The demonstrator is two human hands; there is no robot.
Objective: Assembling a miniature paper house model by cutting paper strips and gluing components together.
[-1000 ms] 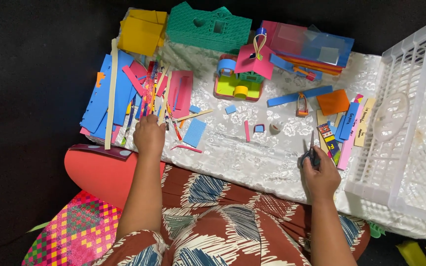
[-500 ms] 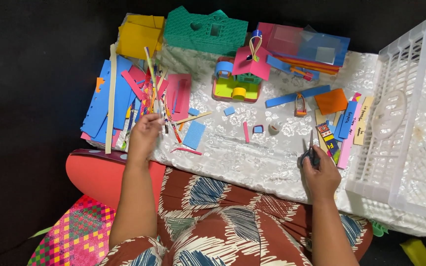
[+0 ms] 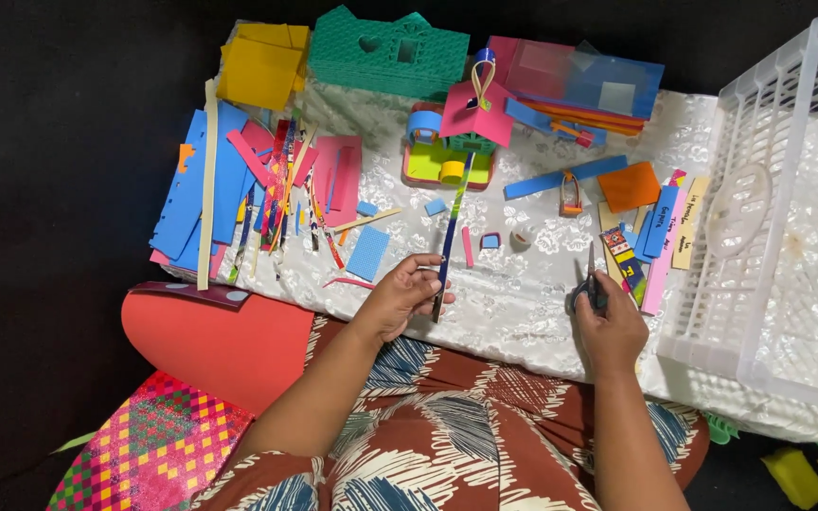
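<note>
Left hand (image 3: 407, 295) pinched shut on a long multicoloured paper strip (image 3: 451, 235), lower end between thumb and fingers, upper end reaching toward the small paper house (image 3: 458, 137) beyond. Right hand (image 3: 608, 326) closed around small scissors (image 3: 587, 284), blades up, well right of the strip, on the white lace tablecloth (image 3: 523, 312). Best to keep the strip taut and flat, bring scissors across below the house, cut square. Heap of strips and blue foam sheets (image 3: 203, 185) left of the house; white plastic basket (image 3: 769, 218) far right.

Long multicoloured paper strip (image 3: 451, 227), pinched near its lower end; dark scissors (image 3: 587, 287) upright.
</note>
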